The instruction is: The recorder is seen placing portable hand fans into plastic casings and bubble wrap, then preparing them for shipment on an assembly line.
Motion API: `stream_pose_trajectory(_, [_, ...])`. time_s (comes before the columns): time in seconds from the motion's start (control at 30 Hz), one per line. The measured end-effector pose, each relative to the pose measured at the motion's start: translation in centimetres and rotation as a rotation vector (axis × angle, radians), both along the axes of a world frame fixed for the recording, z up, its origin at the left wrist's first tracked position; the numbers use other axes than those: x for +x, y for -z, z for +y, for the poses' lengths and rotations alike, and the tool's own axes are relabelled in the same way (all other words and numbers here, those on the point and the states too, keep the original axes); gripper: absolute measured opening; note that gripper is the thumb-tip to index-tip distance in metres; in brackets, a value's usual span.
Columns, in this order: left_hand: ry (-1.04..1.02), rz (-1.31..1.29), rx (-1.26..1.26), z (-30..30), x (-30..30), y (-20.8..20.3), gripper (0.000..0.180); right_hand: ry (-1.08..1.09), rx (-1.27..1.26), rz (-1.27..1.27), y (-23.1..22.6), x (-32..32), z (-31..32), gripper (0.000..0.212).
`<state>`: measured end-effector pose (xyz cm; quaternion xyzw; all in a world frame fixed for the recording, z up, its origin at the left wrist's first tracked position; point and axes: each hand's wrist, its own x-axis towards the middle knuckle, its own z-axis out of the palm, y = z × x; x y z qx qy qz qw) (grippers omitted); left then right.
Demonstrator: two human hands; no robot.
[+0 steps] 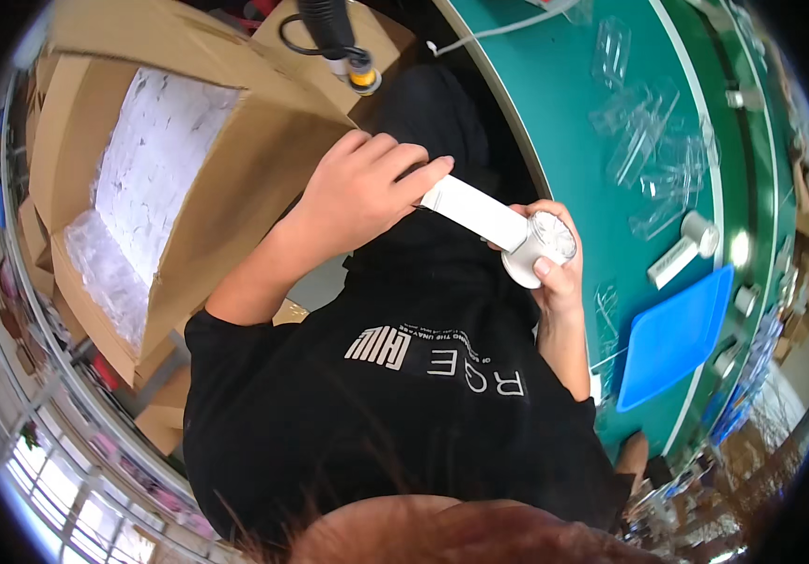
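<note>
From where I stand, the white plastic handheld device with a long flat handle and round, ribbed head (480, 221) is at the centre of the frame, held up in front of the person's black T-shirt (329, 414). The left hand (359, 191) has its fingers clamped on the free end of the handle; its thumb is hidden from me. The right hand (562, 274) cups the head, fingers behind it and thumb pressed on the near side. Gripping both ends probably keeps the slanted piece from twisting, and the ribbed face is left uncovered.

The green-topped desk (555, 132) fills the right of the frame. Clear, thin plastic shells (644, 141) lie jumbled at its upper right, perhaps loosely heaped because they weigh so little. Below them lies another white device with a round head (675, 261), just beside a flat blue plastic tray (677, 338), seemingly within reach of the right hand.

At upper left, a brown cardboard box (235, 179) stands open by the left arm, which looks handy for that side. Crumpled translucent plastic (108, 273) lies inside it.
</note>
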<state>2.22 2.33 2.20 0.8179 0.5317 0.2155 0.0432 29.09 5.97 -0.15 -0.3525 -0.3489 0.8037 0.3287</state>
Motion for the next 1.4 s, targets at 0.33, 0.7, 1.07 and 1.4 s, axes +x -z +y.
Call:
stream_pose_trajectory(0.33, [0.334,-0.534,-0.196,2.6,3.9,-9.6,0.109,-0.069,-0.402,0.851,5.5,0.5,-3.2,0.07])
stream_pose_trajectory(0.7, [0.469,-1.01,0.168,2.3,9.4,-1.5,0.052,0.144,1.532,-0.431,-2.4,6.3,0.2,0.046])
stream_pose_trajectory(1.07, [0.469,-0.5,-0.935,3.0,10.7,-3.5,0.056,-0.022,0.699,-0.506,-1.7,8.8,-2.7,0.088])
stream_pose_trajectory(1.4, [0.356,-0.546,-1.099,4.0,12.1,-3.5,0.038,0.16,0.689,-0.417,-1.0,8.2,-3.2,0.032])
